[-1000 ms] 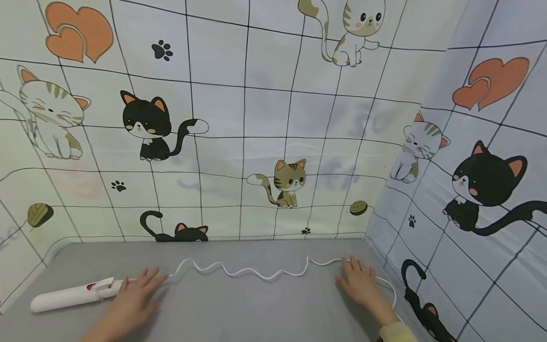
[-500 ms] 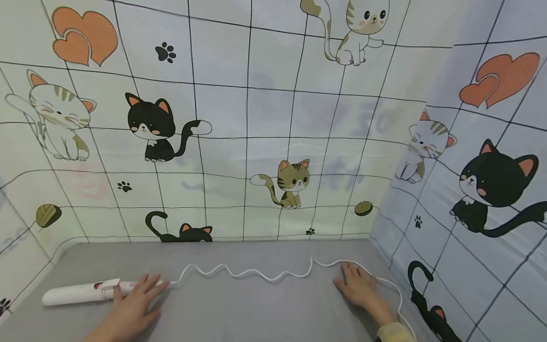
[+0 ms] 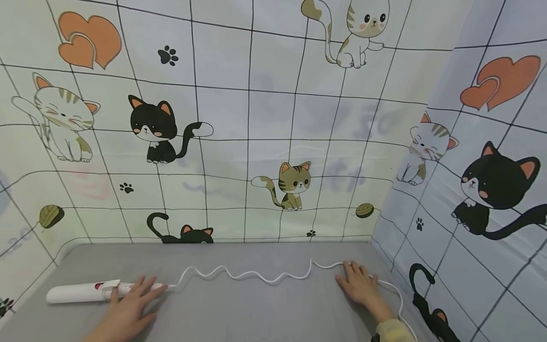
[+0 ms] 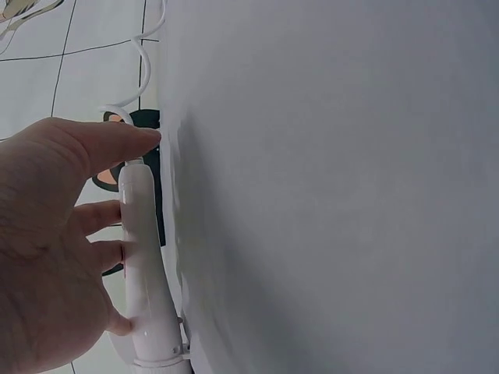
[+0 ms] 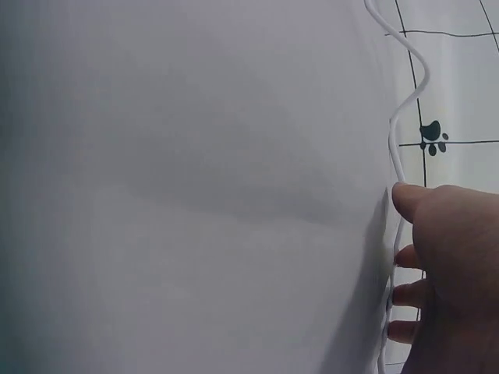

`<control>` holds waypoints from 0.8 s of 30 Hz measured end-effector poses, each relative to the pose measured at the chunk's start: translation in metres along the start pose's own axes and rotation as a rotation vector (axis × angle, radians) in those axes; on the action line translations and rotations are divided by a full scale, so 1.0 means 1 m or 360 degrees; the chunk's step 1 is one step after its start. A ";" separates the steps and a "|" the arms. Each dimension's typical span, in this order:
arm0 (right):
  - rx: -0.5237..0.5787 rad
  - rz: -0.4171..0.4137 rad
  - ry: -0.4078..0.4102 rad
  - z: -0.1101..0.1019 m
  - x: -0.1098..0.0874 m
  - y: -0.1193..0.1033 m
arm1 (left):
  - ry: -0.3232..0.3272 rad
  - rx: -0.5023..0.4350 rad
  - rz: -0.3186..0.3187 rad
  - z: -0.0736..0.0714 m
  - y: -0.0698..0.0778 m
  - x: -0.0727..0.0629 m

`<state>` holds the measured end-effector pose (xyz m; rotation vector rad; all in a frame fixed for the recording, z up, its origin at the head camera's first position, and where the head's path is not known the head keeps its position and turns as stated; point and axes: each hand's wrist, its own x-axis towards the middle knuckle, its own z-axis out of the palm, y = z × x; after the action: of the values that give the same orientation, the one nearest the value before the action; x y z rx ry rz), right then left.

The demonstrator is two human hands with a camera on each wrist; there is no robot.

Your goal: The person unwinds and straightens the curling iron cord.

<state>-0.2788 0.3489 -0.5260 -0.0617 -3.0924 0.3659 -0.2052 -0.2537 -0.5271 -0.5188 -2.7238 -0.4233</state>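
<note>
A white curling iron (image 3: 74, 293) with a small lever and red marks lies on the grey table at the left, its cord end pointing right. My left hand (image 3: 128, 308) rests over its handle with fingers spread and fairly straight. In the left wrist view, the fingertips touch the handle (image 4: 140, 234) and the thumb sits by the cord's base. A white cord (image 3: 256, 273) runs in waves across the table to the right. There my right hand (image 3: 359, 285) lies palm down with its fingertips on the cord, the fingers extended, as the right wrist view also shows.
The grey tabletop (image 3: 239, 313) spans the front. A white cloth wall (image 3: 222, 114) printed with cats, hearts and grid lines stands behind it. A similar wall (image 3: 436, 218) closes the right side, with the cord's end curving down near it.
The curling iron has turned a little and lies more level, with the left hand staying on its handle. The right fingertips came off the cord slightly, then back over it. The head view shifted slightly.
</note>
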 end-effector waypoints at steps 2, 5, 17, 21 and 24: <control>0.0016 -0.0031 0.0011 -0.001 -0.002 -0.003 | -0.0005 -0.0007 -0.0003 0.000 -0.002 0.000; 0.0046 -0.0074 0.0012 -0.001 -0.005 -0.007 | 0.0005 -0.0018 0.0004 0.000 -0.004 0.000; 0.0061 -0.0164 0.0065 0.000 -0.007 -0.015 | 0.0070 0.0011 0.0059 -0.005 -0.003 0.002; 0.0041 -0.0185 0.0118 -0.007 -0.009 -0.021 | 0.0236 0.0032 0.0174 -0.007 0.009 0.008; 0.0042 -0.0227 0.0178 -0.014 -0.013 -0.034 | 0.0263 0.0044 0.0171 -0.015 0.024 0.017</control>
<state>-0.2667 0.3184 -0.5042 0.1332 -2.9591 0.3832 -0.2062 -0.2325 -0.5015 -0.5922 -2.5272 -0.3826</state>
